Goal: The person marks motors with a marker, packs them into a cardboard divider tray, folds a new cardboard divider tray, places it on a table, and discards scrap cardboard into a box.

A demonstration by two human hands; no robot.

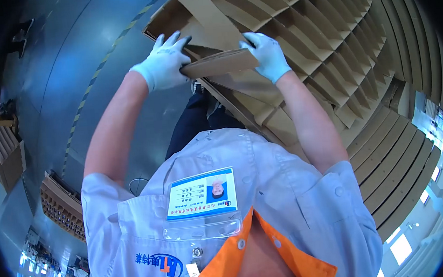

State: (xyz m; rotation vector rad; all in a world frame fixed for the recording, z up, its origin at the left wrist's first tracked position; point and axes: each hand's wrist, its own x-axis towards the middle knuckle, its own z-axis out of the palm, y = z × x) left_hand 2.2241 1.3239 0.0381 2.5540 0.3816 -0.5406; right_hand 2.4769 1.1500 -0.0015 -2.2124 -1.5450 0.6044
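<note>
Both my hands wear white gloves with dark fingertips. Between them I hold a folded piece of brown cardboard (221,64), seen nearly edge-on. My left hand (163,64) grips its left end, some fingers raised above it. At the other end, my right hand (268,55) has its fingers closed on the cardboard's edge. Just beyond and below lies a large cardboard box (239,98) with a grid of cardboard dividers (322,31) in its right part. A flat cardboard strip (212,17) slants across its left part, behind the held piece.
Stacked cardboard boxes (395,166) rise close on my right, with more curved-looking layers (410,24) above. A yellow-black floor line (81,105) runs along the grey floor at left. More cardboard stacks (4,155) and a divided box (63,208) stand farther left.
</note>
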